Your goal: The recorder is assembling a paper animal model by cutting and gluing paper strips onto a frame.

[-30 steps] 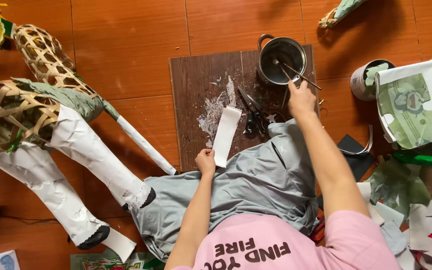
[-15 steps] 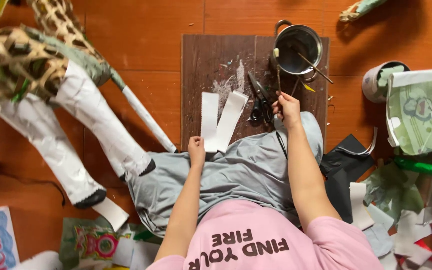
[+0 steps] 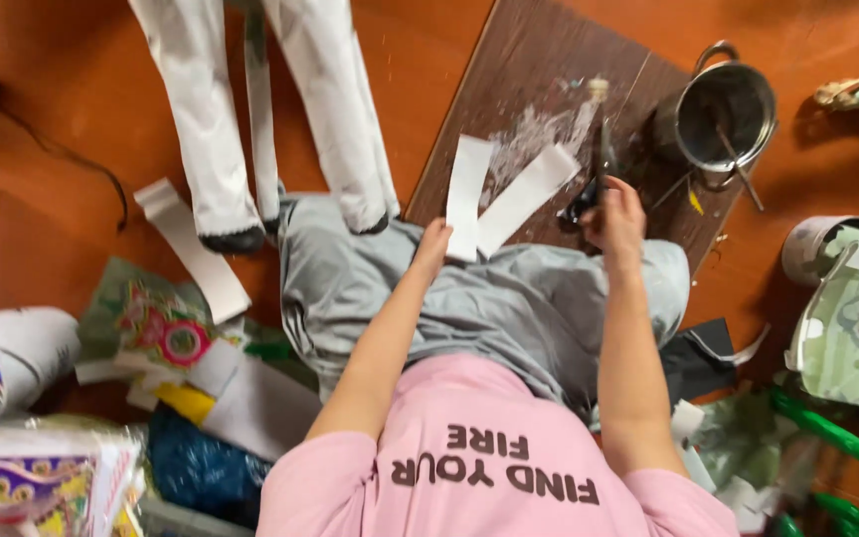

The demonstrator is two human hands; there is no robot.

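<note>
Now left hand [image 3: 431,246] on paper strip [image 3: 467,196], right hand [image 3: 613,214] gripping brush [image 3: 603,149]

Both arms reach forward; left hand [image 3: 433,242] open-looking, right hand [image 3: 615,211] seemingly fisted.

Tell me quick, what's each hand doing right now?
Left hand: fingers on the near end of a white paper strip; grip unclear.
Right hand: closed around the scissors over the wooden board.

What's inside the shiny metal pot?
Inside the metal pot, on the wooden board, a thin stick-like handle leans over the rim. The bottom looks dark; whether it holds glue or liquid cannot be made out, and the tool's lower end is hidden.
</note>
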